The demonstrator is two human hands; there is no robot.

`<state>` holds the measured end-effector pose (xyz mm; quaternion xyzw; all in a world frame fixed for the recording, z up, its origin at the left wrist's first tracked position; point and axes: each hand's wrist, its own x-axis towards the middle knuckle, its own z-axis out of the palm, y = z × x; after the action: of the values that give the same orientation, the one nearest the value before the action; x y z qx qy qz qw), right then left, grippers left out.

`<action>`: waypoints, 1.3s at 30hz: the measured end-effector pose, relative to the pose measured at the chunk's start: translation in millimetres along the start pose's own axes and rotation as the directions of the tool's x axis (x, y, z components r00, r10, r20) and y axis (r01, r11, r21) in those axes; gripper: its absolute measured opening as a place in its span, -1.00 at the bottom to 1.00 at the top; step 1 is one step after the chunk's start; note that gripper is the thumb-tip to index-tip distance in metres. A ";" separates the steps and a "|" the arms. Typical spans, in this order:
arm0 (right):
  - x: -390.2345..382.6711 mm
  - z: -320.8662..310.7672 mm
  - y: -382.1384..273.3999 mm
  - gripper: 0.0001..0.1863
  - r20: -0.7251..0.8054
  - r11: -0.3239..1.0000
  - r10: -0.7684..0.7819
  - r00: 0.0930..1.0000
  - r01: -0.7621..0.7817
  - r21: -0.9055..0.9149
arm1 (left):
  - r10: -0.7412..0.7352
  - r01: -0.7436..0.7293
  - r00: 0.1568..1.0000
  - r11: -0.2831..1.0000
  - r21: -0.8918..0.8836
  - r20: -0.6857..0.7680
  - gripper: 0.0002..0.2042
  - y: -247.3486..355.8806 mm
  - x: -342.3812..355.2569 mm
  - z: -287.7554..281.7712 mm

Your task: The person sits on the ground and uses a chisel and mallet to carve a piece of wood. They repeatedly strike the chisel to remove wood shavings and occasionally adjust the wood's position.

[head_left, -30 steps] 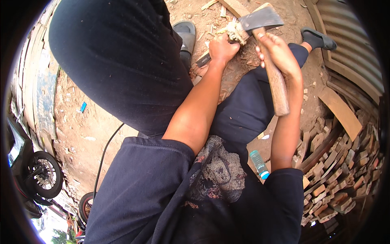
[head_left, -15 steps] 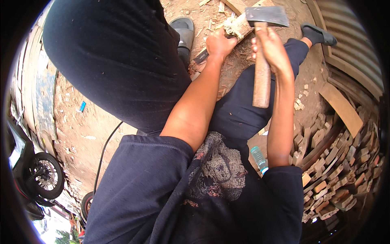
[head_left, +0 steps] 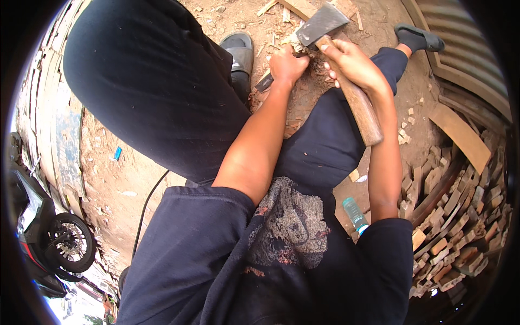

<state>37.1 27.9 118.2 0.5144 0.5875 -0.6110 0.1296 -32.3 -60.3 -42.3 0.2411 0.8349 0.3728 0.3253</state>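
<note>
My right hand [head_left: 356, 66] is wrapped round the wooden handle of a hatchet [head_left: 364, 116], close below its dark steel head. The blunt side of the head is right at the pale, frayed end [head_left: 296, 45] beside my left hand; I cannot tell whether they touch. My left hand [head_left: 287, 65] is closed in a fist round what looks like a chisel, its grip hidden by the fingers. A dark flat bar [head_left: 264, 82] sticks out below that fist. Wood chips and pieces lie under both hands.
My bent left leg [head_left: 151, 81] and stretched right leg [head_left: 325, 141] frame the work. Stacked wood offcuts [head_left: 449, 222] fill the right, near a clear bottle [head_left: 355, 212] and a corrugated metal sheet [head_left: 466, 49]. A motorcycle wheel [head_left: 70, 242] stands at the left; a black cable [head_left: 146, 208] crosses the ground.
The hatchet has tilted: its head has swung down and left towards the frayed end, and its handle end has moved right. My left hand keeps its grip, slightly shifted left in the picture.
</note>
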 end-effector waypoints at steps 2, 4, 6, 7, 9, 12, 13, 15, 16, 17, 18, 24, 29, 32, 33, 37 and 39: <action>-3.6 0.9 0.2 -0.72 -0.083 0.990 -0.059 0.995 0.069 0.121 | -0.012 0.012 1.000 1.000 0.023 -0.009 -0.64 -1.8 3.1 2.3; -2.0 9.4 3.6 -0.73 -0.197 0.958 -0.064 0.978 0.116 0.261 | -0.011 0.011 1.000 1.000 0.010 -0.012 -0.65 -4.1 5.1 4.5; 2.7 18.1 14.2 -0.74 -0.177 0.975 -0.053 0.983 0.089 0.206 | -0.030 0.029 0.999 0.999 0.046 0.029 -0.67 -1.3 4.7 4.4; 3.0 16.6 15.9 -0.74 -0.098 0.986 -0.017 0.995 0.033 0.161 | -0.040 0.037 0.998 0.997 0.064 0.050 -0.68 -0.6 4.5 3.6; 4.0 2.4 13.1 -0.73 -0.003 0.994 0.032 0.999 -0.032 0.105 | 0.009 -0.009 0.999 1.000 0.007 0.040 -0.68 3.5 1.2 -1.0; 0.3 -3.9 7.6 -0.72 -0.049 0.981 0.001 0.999 0.009 0.195 | 0.020 -0.022 0.997 1.000 0.021 0.068 -0.63 -1.5 -1.3 -1.1; -0.1 -2.8 6.8 -0.72 -0.096 0.967 -0.024 0.995 0.048 0.252 | 0.015 -0.016 0.999 0.999 0.032 0.051 -0.66 -2.5 -0.3 0.4; 6.4 4.2 14.1 -0.70 -0.165 0.953 -0.049 0.985 0.095 0.288 | 0.013 -0.014 1.000 0.998 0.058 0.029 -0.70 0.2 0.4 2.7; 9.9 10.1 17.0 -0.69 -0.161 0.963 -0.061 0.985 0.101 0.250 | 0.007 -0.010 0.999 0.997 0.076 0.042 -0.69 -0.1 0.9 2.5; 11.2 12.3 17.5 -0.69 -0.164 0.971 -0.076 0.984 0.110 0.212 | -0.028 0.023 0.998 0.997 0.075 0.057 -0.69 -1.3 -0.1 2.3; 9.2 6.0 15.7 -0.70 -0.004 0.990 0.022 1.000 -0.021 0.138 | -0.061 0.056 0.995 0.996 0.074 0.073 -0.69 -3.9 -2.0 1.6; -0.2 10.2 17.9 -0.72 -0.026 0.977 0.023 0.999 -0.016 0.214 | -0.038 0.032 0.998 0.992 0.123 0.042 -0.71 -10.5 -4.5 2.5; -16.2 -7.6 17.7 -0.70 -0.096 0.908 0.008 0.995 0.033 0.418 | 0.145 -0.140 0.988 0.986 -0.087 0.056 -0.76 19.5 1.4 16.4; -44.8 -20.3 15.7 -0.70 -0.182 0.884 -0.003 0.983 0.088 0.459 | 0.144 -0.131 0.985 0.981 -0.141 0.091 -0.63 48.7 -14.6 21.0; -55.4 -23.9 15.1 -0.71 -0.228 0.881 0.015 0.974 0.094 0.463 | 0.151 -0.134 0.981 0.983 -0.129 0.126 -0.60 51.6 -20.2 24.9; -86.9 -34.3 23.2 -0.73 -0.321 0.875 0.037 0.946 0.125 0.468 | 0.259 -0.239 0.934 0.965 -0.109 0.247 -0.50 38.2 -30.0 34.9; -98.8 -36.1 24.7 -0.75 -0.348 0.884 0.057 0.936 0.115 0.454 | 0.263 -0.250 0.940 0.964 -0.086 0.217 -0.48 39.0 -32.4 38.4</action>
<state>116.3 7.7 188.8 0.6222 0.4444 -0.6342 -0.1144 23.5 -39.8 -19.7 0.3795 0.7426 0.4059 0.3739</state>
